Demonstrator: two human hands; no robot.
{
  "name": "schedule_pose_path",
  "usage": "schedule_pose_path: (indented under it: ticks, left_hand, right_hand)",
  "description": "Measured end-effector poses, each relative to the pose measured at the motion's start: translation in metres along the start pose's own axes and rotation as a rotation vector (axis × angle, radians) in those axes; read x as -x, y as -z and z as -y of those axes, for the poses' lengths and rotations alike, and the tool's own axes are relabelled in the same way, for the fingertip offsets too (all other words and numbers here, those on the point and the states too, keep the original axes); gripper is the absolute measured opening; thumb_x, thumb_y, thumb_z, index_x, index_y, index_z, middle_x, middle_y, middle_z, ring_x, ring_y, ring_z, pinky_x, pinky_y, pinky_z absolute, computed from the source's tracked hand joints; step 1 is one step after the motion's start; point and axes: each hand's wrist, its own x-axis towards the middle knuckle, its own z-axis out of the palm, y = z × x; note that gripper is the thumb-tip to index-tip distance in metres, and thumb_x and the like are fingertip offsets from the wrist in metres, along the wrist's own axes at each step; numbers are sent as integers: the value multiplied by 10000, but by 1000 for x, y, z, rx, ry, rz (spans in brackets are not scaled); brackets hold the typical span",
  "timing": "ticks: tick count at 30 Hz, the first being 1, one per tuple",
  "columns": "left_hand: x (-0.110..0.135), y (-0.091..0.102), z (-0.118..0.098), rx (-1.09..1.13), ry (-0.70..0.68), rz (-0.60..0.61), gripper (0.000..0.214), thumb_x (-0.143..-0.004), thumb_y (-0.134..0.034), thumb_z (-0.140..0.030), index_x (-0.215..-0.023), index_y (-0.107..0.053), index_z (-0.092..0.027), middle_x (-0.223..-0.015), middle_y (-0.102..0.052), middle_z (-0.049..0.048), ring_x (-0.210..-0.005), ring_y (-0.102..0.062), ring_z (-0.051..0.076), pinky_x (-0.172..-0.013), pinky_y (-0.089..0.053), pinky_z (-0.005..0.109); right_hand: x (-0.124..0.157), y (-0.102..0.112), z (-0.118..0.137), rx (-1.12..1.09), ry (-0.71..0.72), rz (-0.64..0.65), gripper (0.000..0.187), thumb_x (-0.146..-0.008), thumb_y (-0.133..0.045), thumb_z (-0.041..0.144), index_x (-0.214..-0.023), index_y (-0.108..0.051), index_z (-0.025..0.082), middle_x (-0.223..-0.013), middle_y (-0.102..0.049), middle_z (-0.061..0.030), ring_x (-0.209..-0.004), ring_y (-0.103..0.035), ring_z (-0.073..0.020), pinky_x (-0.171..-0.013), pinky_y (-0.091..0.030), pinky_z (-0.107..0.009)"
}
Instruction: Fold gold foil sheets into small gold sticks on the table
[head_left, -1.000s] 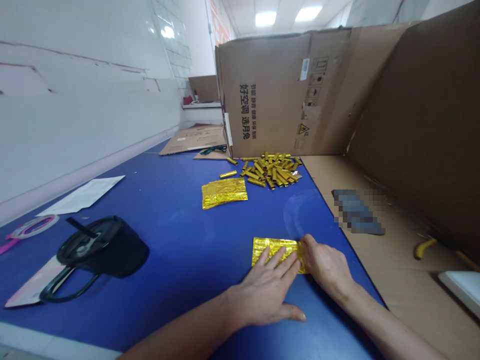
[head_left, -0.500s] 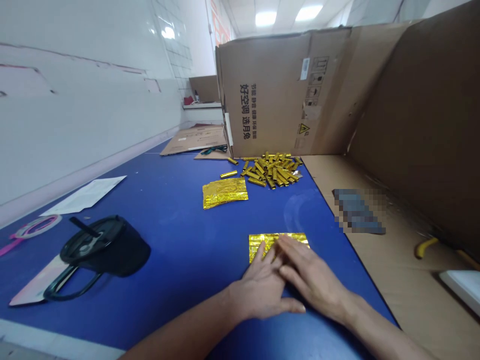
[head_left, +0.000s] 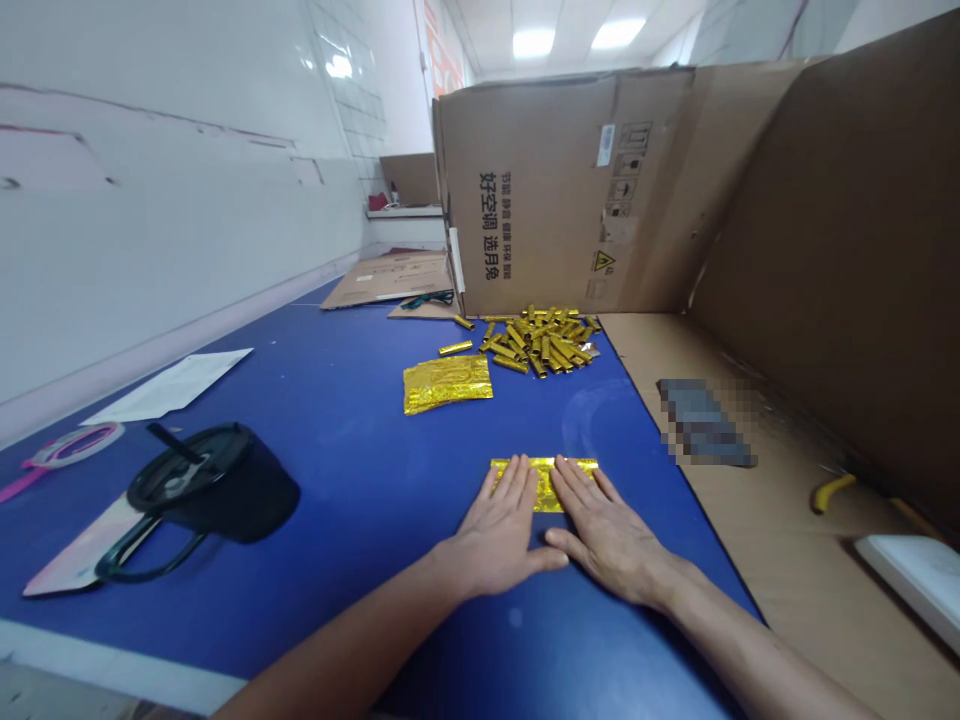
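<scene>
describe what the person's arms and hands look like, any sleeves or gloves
Both hands, the left hand and the right hand, are bare, with no gloves. No rings, watch or bracelet show. Both forearms are uncovered as far as the picture's lower edge, so no sleeve is in view. The fingernails look short and unpainted.

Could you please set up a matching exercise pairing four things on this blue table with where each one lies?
1. gold foil sheet
2. pile of gold foil rolls
3. black lidded cup
4. pink tape roll

A. at the foot of the cardboard box
B. far left edge
C. under both hands' fingertips
D. lying on its side, left of the hands

Pairs: 1-C, 2-A, 3-D, 4-B
</scene>
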Motion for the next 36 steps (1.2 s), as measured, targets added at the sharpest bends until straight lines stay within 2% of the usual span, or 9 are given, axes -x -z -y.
schedule_pose_path:
  ticks: [6, 10, 14, 21, 27, 30, 33, 35, 36]
  left_hand:
    - [-4, 4, 19, -67, 39, 10, 876, -706, -138, -695, -1322, -23, -83, -1378, 18, 138, -1254, 63, 246, -992, -5, 460]
    - [-16, 12, 32, -60, 10, 82, 778, -742, -110, -655, -1327, -11, -152, -1388, 10, 69, -1257, 67, 231, -983, 3, 480]
    - [-32, 18, 43, -50, 50, 102, 706, -771, -64, -613, -1326, 17, -183, -1389, 40, 26, -1253, 91, 233, -973, 10, 502]
    - [-58, 16, 47, -59, 133, 42, 742, -744, -118, -652, -1326, -19, -202, -1391, 17, 58, -1247, 72, 289, -936, -7, 563]
    - [-75, 20, 55, -74, 137, 7, 711, -744, -130, -655, -1321, -67, -244, -1391, -29, 89, -1251, 12, 293, -935, -49, 554]
    - [-81, 19, 54, -129, 193, -76, 738, -739, -184, -653, -1321, -107, -205, -1384, -93, 117, -1251, -28, 298, -943, -69, 540]
    - [-79, 16, 40, -243, 262, -293, 758, -744, -281, -615, -1301, -195, -108, -1357, -175, 164, -1247, -42, 310, -966, -58, 507]
    - [-73, 14, 26, -284, 233, -380, 638, -791, -330, -497, -1260, -281, -67, -1325, -251, 170, -1238, -109, 295, -987, -89, 452]
    - [-69, 13, 19, -274, 206, -371, 544, -811, -344, -418, -1222, -340, -61, -1289, -315, 167, -1215, -191, 277, -987, -140, 411]
  right_hand:
    - [0, -3, -4, 51, -13, -13, 647, -812, -211, 527, -1316, -201, 122, -1379, -133, -108, -1255, -71, -223, -996, -101, -470]
    - [3, 1, 0, 48, -45, 18, 706, -787, -202, 578, -1310, -215, 104, -1369, -155, -134, -1252, -88, -251, -978, -95, -513]
    - [6, 4, 5, 48, -56, 42, 747, -773, -197, 601, -1307, -212, 79, -1363, -159, -163, -1248, -93, -272, -969, -77, -534]
    - [8, 6, 20, 95, -62, 16, 783, -754, -228, 621, -1276, -293, 41, -1332, -214, -211, -1228, -133, -334, -956, -101, -552]
    - [21, 12, 44, 67, 59, 60, 839, -718, -286, 651, -1264, -307, 14, -1320, -220, -228, -1227, -126, -335, -977, -107, -523]
    - [23, 14, 46, 13, 100, 69, 822, -723, -305, 638, -1272, -295, 26, -1332, -203, -207, -1236, -112, -310, -989, -115, -501]
    - [22, 16, 43, -20, 87, 92, 813, -729, -319, 625, -1276, -284, 26, -1336, -192, -204, -1235, -124, -300, -996, -142, -468]
    - [21, 16, 42, -23, 76, 106, 811, -735, -319, 616, -1277, -275, 14, -1336, -181, -211, -1235, -126, -295, -999, -154, -446]
    - [21, 15, 43, -25, 75, 109, 813, -737, -321, 613, -1281, -263, 12, -1337, -177, -212, -1235, -127, -294, -1000, -159, -438]
